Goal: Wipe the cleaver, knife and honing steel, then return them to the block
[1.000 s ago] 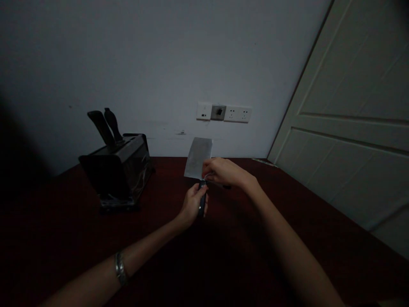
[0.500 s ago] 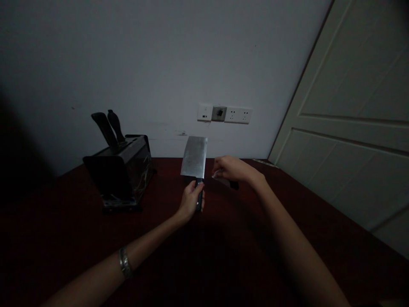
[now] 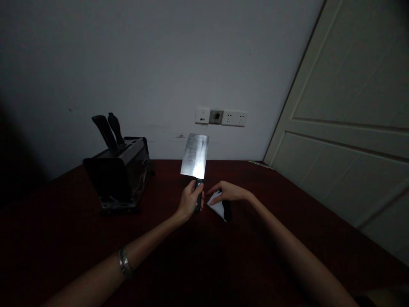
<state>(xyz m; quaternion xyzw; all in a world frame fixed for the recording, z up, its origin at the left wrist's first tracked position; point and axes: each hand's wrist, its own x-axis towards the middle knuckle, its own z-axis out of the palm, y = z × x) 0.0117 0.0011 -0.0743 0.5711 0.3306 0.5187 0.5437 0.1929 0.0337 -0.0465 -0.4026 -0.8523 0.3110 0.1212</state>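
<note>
**Lowered to table (image 3: 96, 238): right hand (image 3: 227, 193); cleaver (image 3: 194, 155) upright**

Moved down since half a second ago, from level with blade base to tabletop, white cloth (image 3: 216, 207) carried along. Now laid over cloth with fingers curved; pinching or merely pressing, cannot tell. Small dark item (image 3: 227, 212) touching cloth on near side, too dim to identify.

Cleaver held above table centre, blade up, broad face toward camera, bright with glare. Gripped by left hand (image 3: 189, 200), fingers closed fully round dark handle. Marks on blade too faint to read. Bracelet (image 3: 124, 263) on left wrist.

Left of cleaver, well apart: knife block (image 3: 119, 170) on table, two dark handles (image 3: 108, 128) slanting out of top slots. Behind, on wall: socket strip (image 3: 221, 117), print too small to read. Right: panelled door (image 3: 345, 128).
</note>
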